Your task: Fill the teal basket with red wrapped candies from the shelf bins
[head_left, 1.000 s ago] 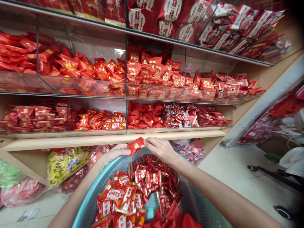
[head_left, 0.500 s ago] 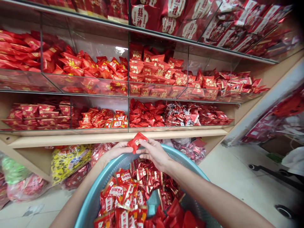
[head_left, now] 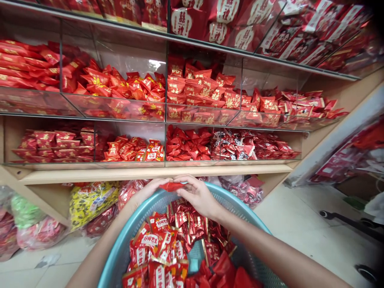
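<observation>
Above the far rim of a teal plastic basket (head_left: 115,244), both hands hold one small red candy packet (head_left: 171,186). My left hand (head_left: 149,193) pinches its left end. My right hand (head_left: 196,194) has its fingers over the right end, thumb underneath. The packet is tipped so that mostly its plain red side shows. Inside the basket lie red-and-orange packets with white labels (head_left: 150,240), shiny dark red packets with gold edges (head_left: 196,225) and plain red packets (head_left: 223,272). A patch of the basket's mesh bottom shows between them.
Shelves with clear dividers hold many red packets (head_left: 189,146) in front of me. The wooden shelf edge (head_left: 99,175) runs just beyond the basket. Bagged sweets (head_left: 93,202) sit underneath, and a black wheeled base (head_left: 345,218) stands on the floor at right.
The packet has tilted from showing its printed gold face to showing its side. My right hand's fingers have come over its top. The view has shifted slightly.
</observation>
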`<state>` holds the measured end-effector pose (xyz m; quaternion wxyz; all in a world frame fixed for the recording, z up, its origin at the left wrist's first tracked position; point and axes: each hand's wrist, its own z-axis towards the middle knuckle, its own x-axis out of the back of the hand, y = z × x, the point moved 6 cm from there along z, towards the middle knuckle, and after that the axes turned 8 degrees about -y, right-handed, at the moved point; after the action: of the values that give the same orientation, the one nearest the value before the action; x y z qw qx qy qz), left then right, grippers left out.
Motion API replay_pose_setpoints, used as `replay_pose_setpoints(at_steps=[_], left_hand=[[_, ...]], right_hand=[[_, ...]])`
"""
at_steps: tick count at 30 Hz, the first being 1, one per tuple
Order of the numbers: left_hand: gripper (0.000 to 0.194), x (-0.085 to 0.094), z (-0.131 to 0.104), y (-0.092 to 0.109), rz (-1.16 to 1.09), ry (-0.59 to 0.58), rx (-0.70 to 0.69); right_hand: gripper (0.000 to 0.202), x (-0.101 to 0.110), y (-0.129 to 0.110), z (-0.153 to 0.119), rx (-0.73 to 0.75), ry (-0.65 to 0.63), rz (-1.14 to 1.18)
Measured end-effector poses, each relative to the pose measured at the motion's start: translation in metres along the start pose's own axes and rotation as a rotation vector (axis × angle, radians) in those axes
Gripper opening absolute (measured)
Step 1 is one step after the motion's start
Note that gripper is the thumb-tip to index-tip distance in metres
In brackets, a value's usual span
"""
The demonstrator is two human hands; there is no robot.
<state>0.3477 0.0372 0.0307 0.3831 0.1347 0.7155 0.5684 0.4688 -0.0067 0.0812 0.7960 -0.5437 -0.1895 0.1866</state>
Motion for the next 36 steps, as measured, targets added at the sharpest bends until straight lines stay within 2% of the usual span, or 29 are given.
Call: replay_pose_setpoints(at_steps=[1,3,7,10,13,19,25,28,32,36], left_hand=[[0.016,0.001,0.000,0.003,0.044,0.027,-0.046],[0.012,0.005,0.001,0.004,0.093,0.061,-0.082],[0.016,0.013,0.002,-0.005,0.120,0.126,-0.030],[0.018,0.016,0.000,-0.010,0.108,0.160,0.012],[0.017,0.016,0.000,-0.010,0.106,0.156,0.008],[0.011,0.006,0.004,-0.001,0.189,-0.038,-0.098],[0.010,0.009,0.004,0.001,0.273,-0.040,-0.095],[0.018,0.008,0.004,-0.001,0.233,-0.026,-0.093],[0.032,0.005,0.002,-0.002,0.079,-0.015,-0.112],[0.031,0.006,0.003,-0.006,0.063,-0.031,-0.074]], right_hand=[[0.021,0.000,-0.001,-0.001,0.028,-0.007,-0.026],[0.021,0.000,0.002,-0.004,0.020,-0.007,0.006],[0.029,0.006,0.016,-0.010,-0.186,0.136,0.262],[0.019,0.007,0.020,-0.016,-0.346,0.213,0.387],[0.028,0.004,0.019,-0.017,-0.429,0.175,0.360],[0.034,-0.007,0.027,-0.011,-0.595,0.048,0.270],[0.031,-0.024,0.029,-0.003,-0.571,-0.021,0.187],[0.026,-0.028,0.025,-0.003,-0.543,-0.034,0.207],[0.020,-0.022,0.011,-0.024,-0.592,-0.055,0.295],[0.027,-0.016,-0.007,-0.065,-0.690,-0.100,0.335]])
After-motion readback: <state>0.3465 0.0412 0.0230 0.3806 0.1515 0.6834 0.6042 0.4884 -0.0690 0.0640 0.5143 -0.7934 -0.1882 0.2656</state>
